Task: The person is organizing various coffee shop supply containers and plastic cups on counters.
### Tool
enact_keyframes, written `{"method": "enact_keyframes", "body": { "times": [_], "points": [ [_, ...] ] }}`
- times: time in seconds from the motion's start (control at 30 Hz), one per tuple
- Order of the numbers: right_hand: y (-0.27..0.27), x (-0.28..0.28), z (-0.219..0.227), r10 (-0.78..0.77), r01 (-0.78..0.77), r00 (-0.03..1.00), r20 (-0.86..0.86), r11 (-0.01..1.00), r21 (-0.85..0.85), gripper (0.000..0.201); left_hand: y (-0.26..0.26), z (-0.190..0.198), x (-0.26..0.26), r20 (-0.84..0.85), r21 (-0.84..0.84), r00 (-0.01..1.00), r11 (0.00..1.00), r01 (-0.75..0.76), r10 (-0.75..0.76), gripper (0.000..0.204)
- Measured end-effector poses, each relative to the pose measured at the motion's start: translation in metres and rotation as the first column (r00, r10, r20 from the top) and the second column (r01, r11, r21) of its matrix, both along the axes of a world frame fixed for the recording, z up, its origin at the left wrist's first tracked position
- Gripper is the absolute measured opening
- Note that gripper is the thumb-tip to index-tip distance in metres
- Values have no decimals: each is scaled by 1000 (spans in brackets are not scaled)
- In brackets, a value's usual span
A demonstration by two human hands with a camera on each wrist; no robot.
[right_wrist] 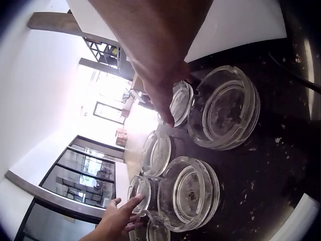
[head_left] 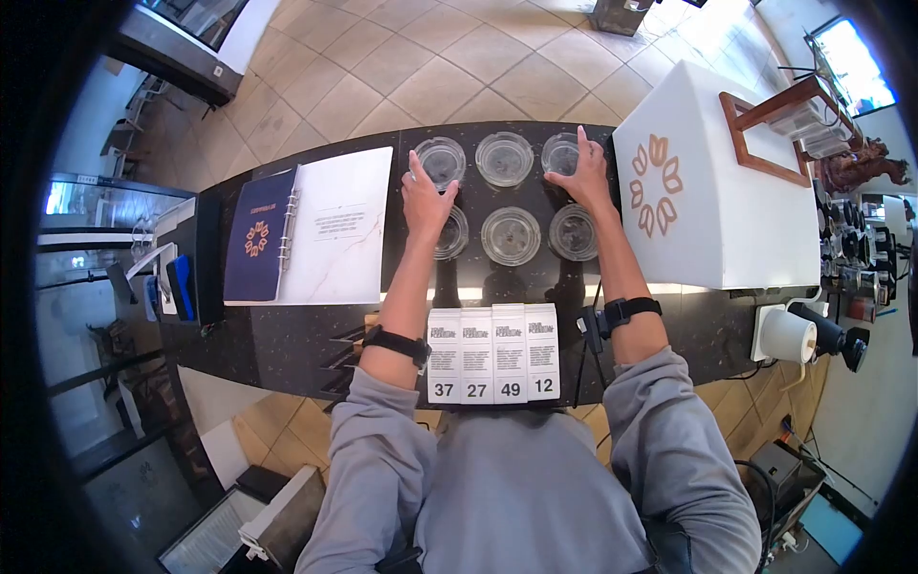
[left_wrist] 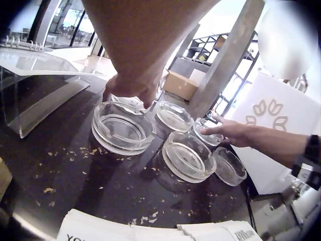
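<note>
Six glass ashtrays sit in two rows of three on the dark counter point(head_left: 287, 335). Left hand point(head_left: 426, 201), fingers extended and relaxed, rests on the far-left ashtray point(head_left: 441, 161), above the near-left ashtray point(head_left: 449, 232). Right hand point(head_left: 579, 172), fingers straight, touches the far-right ashtray point(head_left: 562, 153). An open binder point(head_left: 306, 225) lies left; a white box point(head_left: 708, 182) right.

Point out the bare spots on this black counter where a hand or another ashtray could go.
Bare counter lies between the open binder and the numbered cards, and right of the cards below the white box. The six glass ashtrays crowd the middle, left hand and right hand on them.
</note>
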State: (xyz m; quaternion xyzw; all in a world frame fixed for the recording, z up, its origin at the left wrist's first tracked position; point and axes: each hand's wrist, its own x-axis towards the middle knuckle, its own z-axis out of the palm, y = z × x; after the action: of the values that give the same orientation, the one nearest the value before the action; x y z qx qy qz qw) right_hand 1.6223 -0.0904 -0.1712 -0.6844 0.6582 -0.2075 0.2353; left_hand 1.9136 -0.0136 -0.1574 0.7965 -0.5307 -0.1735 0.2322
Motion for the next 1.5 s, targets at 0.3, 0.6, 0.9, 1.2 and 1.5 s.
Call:
{"method": "enact_keyframes", "body": {
  "times": [0.3, 0.6, 0.9, 1.2, 1.5],
  "points": [
    [7, 0, -4, -22, 25, 999, 23, 994, -110, 122, 0, -4, 5, -75, -21, 997, 1000, -10, 8, 111],
    [135, -8, 36, -40, 58, 990, -132, 988, 140, 118, 44, 22, -5, -51, 274, 995, 959, -68, 85, 134],
    [139, -10, 15, -73, 73, 997, 11, 997, -11, 124, 76, 24, -13, -119, 229, 992, 973, 0, 28, 139],
    [136, -11, 10, -82, 84, 996, 30, 995, -45, 123, 83, 15, -12, -92, 118, 996, 993, 16, -5, 133],
    [169, 6, 36, -179, 133, 980, -92, 919, -371, 84, 92, 8, -11, -116, 62, 993, 998, 6, 1, 132]
  ]
}}
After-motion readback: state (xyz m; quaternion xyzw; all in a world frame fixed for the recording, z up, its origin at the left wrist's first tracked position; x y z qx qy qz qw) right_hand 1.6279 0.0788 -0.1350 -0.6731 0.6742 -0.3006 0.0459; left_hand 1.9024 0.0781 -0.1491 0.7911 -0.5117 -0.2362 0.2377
